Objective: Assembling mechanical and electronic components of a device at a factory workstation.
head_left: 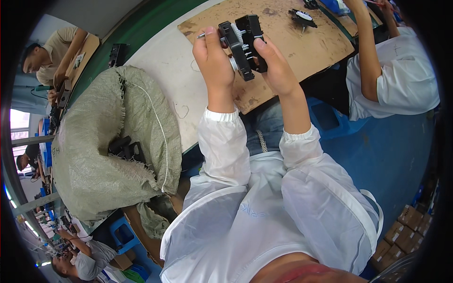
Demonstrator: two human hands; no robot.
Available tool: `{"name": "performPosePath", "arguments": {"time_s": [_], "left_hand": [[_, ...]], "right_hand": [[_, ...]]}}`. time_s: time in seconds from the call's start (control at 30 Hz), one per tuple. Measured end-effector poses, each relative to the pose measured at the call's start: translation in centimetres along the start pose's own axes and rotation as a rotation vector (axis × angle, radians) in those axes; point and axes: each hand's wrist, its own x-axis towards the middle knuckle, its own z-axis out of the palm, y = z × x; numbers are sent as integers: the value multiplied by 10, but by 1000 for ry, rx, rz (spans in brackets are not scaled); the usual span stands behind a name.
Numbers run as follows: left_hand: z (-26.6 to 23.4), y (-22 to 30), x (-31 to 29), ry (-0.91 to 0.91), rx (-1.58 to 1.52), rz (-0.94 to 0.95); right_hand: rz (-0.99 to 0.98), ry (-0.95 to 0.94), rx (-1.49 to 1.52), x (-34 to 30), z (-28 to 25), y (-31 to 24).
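Note:
Above the cardboard-topped table, my left hand [215, 70] is closed on a black plastic gear housing [237, 56] with white gears along its inner side. A thin metal shaft [201, 35] sticks out past the left thumb and fingers. My right hand [283, 70] grips a second black housing piece [249, 23], its thumb along the near edge. The two pieces stand side by side, with white gear teeth and pins showing between them. Whether they touch cannot be made out. The fingers behind the parts are mostly hidden.
A brown board [302, 56] covers the tabletop; a black part with a white disc [303, 19] lies at its far side. On the left stands a green woven sack [89, 155] with black parts [126, 148] inside. A co-worker in white [401, 70] sits right, near a blue stool [325, 118].

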Motion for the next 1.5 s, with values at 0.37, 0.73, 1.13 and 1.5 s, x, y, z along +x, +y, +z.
{"name": "performPosePath", "arguments": {"time_s": [0.37, 0.73, 1.13, 1.5], "left_hand": [[-1, -1, 1, -20, -12, 47], [8, 2, -5, 10, 75, 86], [13, 2, -14, 1, 281, 132], [11, -6, -14, -27, 197, -22]], "right_hand": [[-4, 4, -22, -5, 2, -8], [-8, 37, -18, -7, 2, -13], [11, 120, -184, -10, 3, -11], [-8, 99, -174, -6, 2, -7]]}}
